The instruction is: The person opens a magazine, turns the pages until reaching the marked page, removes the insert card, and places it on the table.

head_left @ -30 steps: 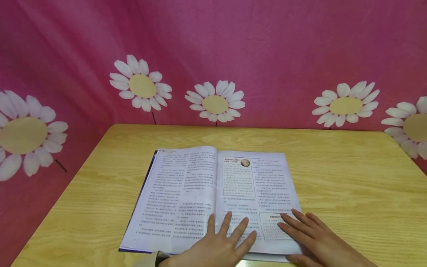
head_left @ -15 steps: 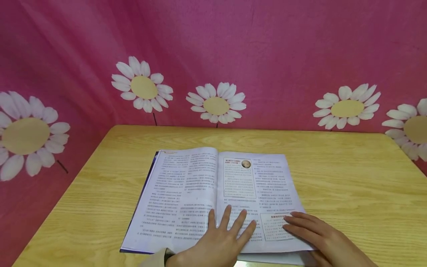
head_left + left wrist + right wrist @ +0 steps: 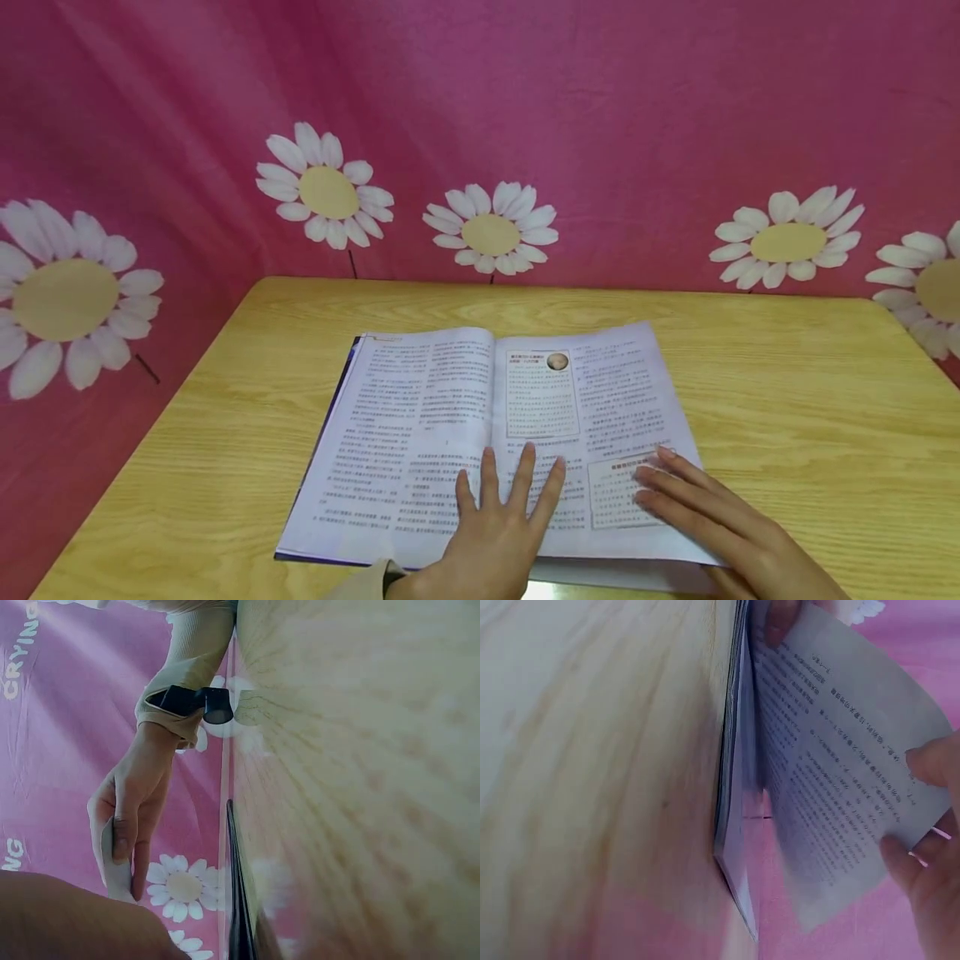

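Observation:
A magazine (image 3: 390,500) lies spread flat on the table, printed columns on both sides. My left hand (image 3: 491,533) rests over its lower middle, fingers straight and spread; its thumb is out of sight in the head view. At the lower right corner my right hand (image 3: 735,525) pinches the right-hand page (image 3: 630,400), fingers on top and thumb beneath. That page (image 3: 840,750) is bent up off the sheets below in the right wrist view, with the right hand (image 3: 930,855) at its outer edge. From the left wrist view, the right hand (image 3: 131,787) holds the page's edge.
The wooden table (image 3: 810,392) extends on both sides of the magazine. A pink cloth (image 3: 615,100) with white daisies hangs behind and at the left. A dark strap with a small camera (image 3: 199,703) circles the right wrist.
My right hand has slid its thumb under the lower right corner and now pinches the page, whose right side has risen. The left hand has turned slightly and stays on the magazine.

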### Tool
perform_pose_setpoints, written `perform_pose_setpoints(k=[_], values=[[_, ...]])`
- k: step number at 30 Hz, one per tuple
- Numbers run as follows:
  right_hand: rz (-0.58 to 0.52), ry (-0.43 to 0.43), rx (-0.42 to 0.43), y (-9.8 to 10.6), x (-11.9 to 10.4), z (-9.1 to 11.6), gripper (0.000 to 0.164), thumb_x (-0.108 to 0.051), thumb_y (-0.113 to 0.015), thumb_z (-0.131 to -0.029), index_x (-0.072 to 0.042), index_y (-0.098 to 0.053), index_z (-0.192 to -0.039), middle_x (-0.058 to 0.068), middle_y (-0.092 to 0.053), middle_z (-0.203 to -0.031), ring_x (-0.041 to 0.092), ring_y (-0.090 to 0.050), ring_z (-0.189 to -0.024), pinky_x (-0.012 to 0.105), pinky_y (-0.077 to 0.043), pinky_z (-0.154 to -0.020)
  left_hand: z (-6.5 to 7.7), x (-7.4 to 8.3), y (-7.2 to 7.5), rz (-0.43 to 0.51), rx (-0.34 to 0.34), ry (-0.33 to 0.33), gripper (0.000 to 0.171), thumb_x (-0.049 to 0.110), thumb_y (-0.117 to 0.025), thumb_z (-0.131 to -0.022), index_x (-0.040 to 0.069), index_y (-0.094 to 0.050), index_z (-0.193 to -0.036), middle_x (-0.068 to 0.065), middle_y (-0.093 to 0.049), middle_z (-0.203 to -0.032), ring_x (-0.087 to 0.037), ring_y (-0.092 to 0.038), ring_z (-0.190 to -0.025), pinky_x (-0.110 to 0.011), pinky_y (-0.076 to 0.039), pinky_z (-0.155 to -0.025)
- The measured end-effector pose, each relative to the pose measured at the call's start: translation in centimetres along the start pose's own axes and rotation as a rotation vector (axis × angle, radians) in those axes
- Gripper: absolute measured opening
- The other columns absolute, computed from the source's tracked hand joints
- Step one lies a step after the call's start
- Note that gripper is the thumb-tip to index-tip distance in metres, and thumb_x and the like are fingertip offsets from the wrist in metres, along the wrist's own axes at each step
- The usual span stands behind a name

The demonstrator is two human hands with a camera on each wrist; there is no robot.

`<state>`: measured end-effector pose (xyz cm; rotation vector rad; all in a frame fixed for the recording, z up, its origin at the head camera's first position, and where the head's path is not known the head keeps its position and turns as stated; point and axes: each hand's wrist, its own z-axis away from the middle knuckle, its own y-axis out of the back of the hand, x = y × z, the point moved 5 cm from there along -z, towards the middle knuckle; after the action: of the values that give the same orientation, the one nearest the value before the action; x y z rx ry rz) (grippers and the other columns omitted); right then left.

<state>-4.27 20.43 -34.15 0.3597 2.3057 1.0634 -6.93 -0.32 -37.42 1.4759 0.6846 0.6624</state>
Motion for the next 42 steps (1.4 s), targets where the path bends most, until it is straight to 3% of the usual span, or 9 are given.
perform_pose_setpoints(k=[4,9,15,19,23,26,29,33,42], values=[[0.091,-0.119,-0.073,-0.2,0.7,0.4,0.067,-0.015,-0.074,-0.078,-0.008,-0.051,-0.140,0.008,-0.047,-0.145,0.021,-0.027,-0.142,0.014,-0.022,-0.109,-0.1,-0.1,0.1,0.013,0.020,0.030,0.096,0.025,-0.082,-0.074,0.010,-0.028,-0.152,-0.026,-0.036,-0.148,-0.058,-0.044,-0.120,-0.068,-0.047,-0.074],[0.284,-0.313,-0.229,-0.3,2.1,1.0,0.098,-0.026,-0.087,-0.060,-0.026,-0.042,-0.147,-0.007,-0.040,-0.150,0.000,-0.013,-0.144,0.015,-0.030,-0.096,-0.2,0.0,-0.2,0.012,-0.003,0.031,0.088,0.024,-0.082,-0.074,0.000,-0.037,-0.146,-0.031,-0.043,-0.140,-0.056,-0.045,-0.121,-0.068,-0.046,-0.078],[0.228,-0.265,-0.180,0.4,1.3,0.6,0.104,-0.026,-0.090,-0.056,-0.018,-0.041,-0.148,0.001,-0.039,-0.152,0.012,-0.013,-0.146,0.005,-0.020,-0.097,-0.1,0.0,-0.2,-0.040,0.058,0.070,0.085,0.025,-0.081,-0.073,-0.004,-0.041,-0.142,-0.032,-0.045,-0.138,-0.056,-0.046,-0.120,-0.067,-0.047,-0.077],[0.257,-0.247,-0.152,0.7,0.8,0.3,0.103,-0.023,-0.089,-0.057,-0.015,-0.042,-0.147,0.005,-0.035,-0.154,0.021,-0.014,-0.147,0.009,-0.025,-0.100,0.0,0.1,-0.1,-0.061,0.092,0.081,0.084,0.025,-0.080,-0.076,-0.006,-0.040,-0.142,-0.033,-0.044,-0.138,-0.057,-0.046,-0.120,-0.068,-0.047,-0.075],[0.230,-0.404,-0.171,0.8,1.6,0.6,0.110,-0.013,-0.089,-0.056,-0.022,-0.035,-0.151,0.002,-0.015,-0.161,0.018,-0.014,-0.146,0.021,-0.049,-0.085,0.1,0.4,0.0,-0.057,0.135,0.066,0.078,0.023,-0.075,-0.080,-0.007,-0.039,-0.142,-0.032,-0.044,-0.139,-0.056,-0.047,-0.119,-0.070,-0.046,-0.073],[0.174,-0.526,-0.159,1.0,2.3,1.2,0.106,-0.016,-0.087,-0.064,-0.028,-0.030,-0.153,-0.003,-0.009,-0.162,0.003,-0.014,-0.143,0.018,-0.051,-0.079,0.1,0.6,0.0,-0.045,0.145,0.026,0.080,0.024,-0.074,-0.081,-0.006,-0.036,-0.144,-0.031,-0.040,-0.143,-0.055,-0.045,-0.122,-0.070,-0.045,-0.074],[0.145,-0.512,-0.109,1.1,2.5,1.5,0.092,-0.017,-0.082,-0.073,-0.025,-0.034,-0.151,-0.007,-0.029,-0.156,-0.011,-0.027,-0.132,0.010,-0.038,-0.089,0.1,0.7,0.1,-0.011,0.144,-0.032,0.083,0.023,-0.074,-0.081,-0.003,-0.032,-0.147,-0.030,-0.035,-0.147,-0.055,-0.040,-0.126,-0.070,-0.045,-0.077],[0.047,-0.396,-0.054,1.0,1.9,1.4,0.086,-0.001,-0.078,-0.072,-0.015,-0.040,-0.148,-0.003,-0.047,-0.146,-0.006,-0.042,-0.126,0.008,-0.029,-0.096,0.2,0.8,0.2,0.053,0.136,-0.088,0.096,0.020,-0.079,-0.075,0.003,-0.024,-0.152,-0.030,-0.028,-0.150,-0.054,-0.036,-0.130,-0.067,-0.045,-0.082],[-0.306,-0.305,-0.080,0.7,1.6,1.4,0.093,0.023,-0.065,-0.066,0.002,-0.028,-0.150,0.012,-0.031,-0.155,0.005,-0.037,-0.136,0.011,-0.031,-0.100,0.1,0.8,0.3,0.122,0.115,-0.121,0.115,0.015,-0.086,-0.065,0.004,-0.012,-0.154,-0.031,-0.019,-0.153,-0.055,-0.033,-0.131,-0.063,-0.046,-0.085]])
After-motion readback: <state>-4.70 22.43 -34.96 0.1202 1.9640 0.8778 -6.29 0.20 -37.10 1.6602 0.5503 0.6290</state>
